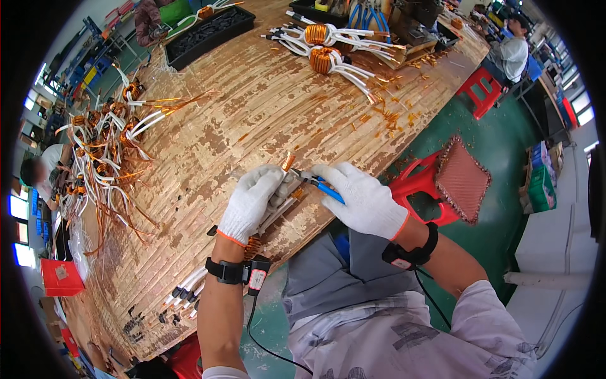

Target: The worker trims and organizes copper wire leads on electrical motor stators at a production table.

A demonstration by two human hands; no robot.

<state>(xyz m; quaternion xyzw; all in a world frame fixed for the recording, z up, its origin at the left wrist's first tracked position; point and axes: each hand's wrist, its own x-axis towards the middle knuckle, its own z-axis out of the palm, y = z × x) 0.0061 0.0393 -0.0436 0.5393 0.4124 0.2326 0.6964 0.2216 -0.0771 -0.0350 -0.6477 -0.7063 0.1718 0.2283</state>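
Note:
My gloved left hand is closed around the white-sleeved leads of a copper coil, which is partly hidden below my wrist. Beyond its fingers sticks up a bare copper wire end. In my gloved right hand is a pair of blue-handled pliers. Their jaws are right beside the wire at my left fingertips; whether they grip it is too small to tell. Both hands are just above the front edge of the worn wooden table.
A tangled heap of copper coils lies to the left. More white-leaded coils are at the back, near a black tray. Copper scraps litter the right side. A red stool with a cushion stands beside the table. Other people sit farther off.

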